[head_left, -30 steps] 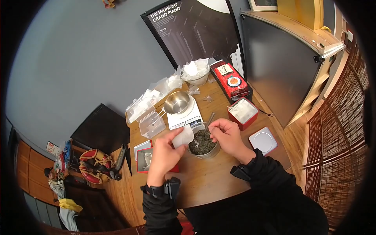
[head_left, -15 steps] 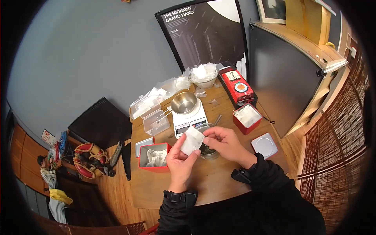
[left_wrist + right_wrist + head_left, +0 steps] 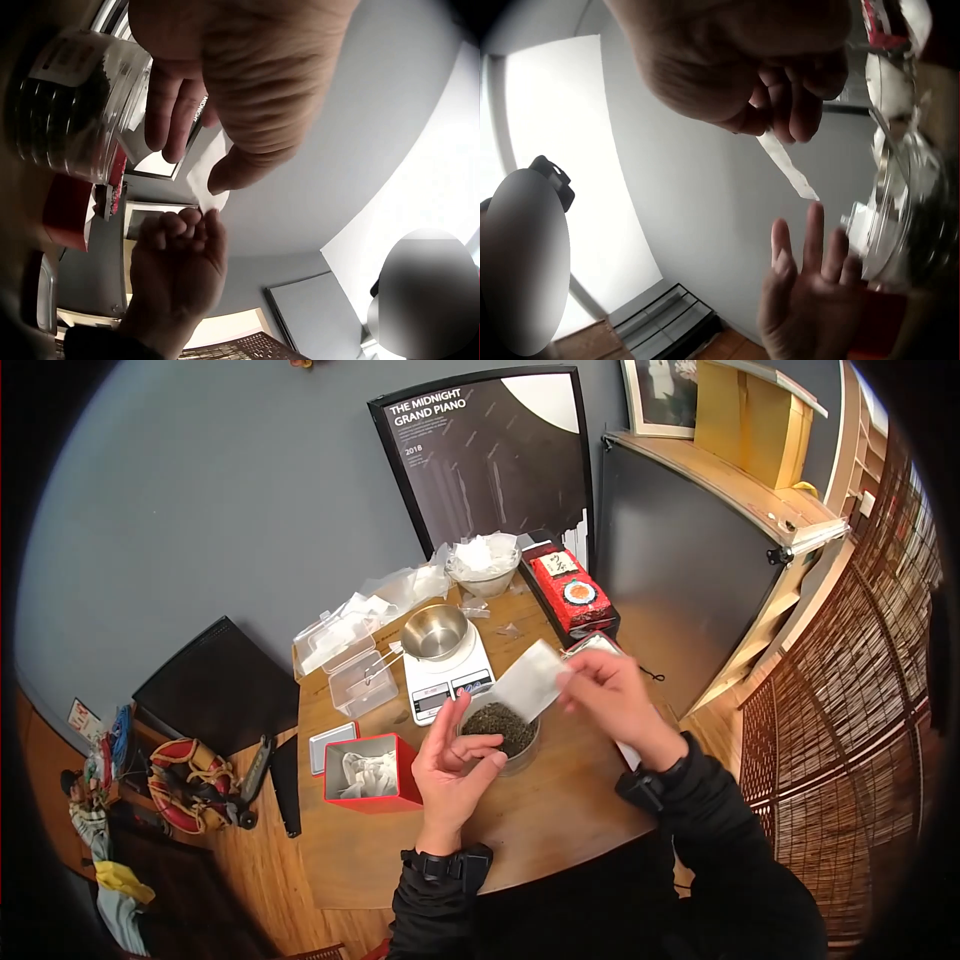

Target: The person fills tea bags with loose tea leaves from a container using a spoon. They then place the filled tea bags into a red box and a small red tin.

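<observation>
A white pouch (image 3: 528,680) partly hides the jar (image 3: 525,762).

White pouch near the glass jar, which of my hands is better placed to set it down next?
Most likely your right hand: it already pinches the white pouch at one end. Your left hand appears to hold nothing, so it would first need to take the pouch over.

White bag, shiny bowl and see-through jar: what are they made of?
White bag: perhaps thin paper or cloth; it looks dull and sheet-thin.
Bowl: likely polished steel, because it's silvery and catches light.
Jar: clear, shiny glass or plastic; dark contents show through.
</observation>
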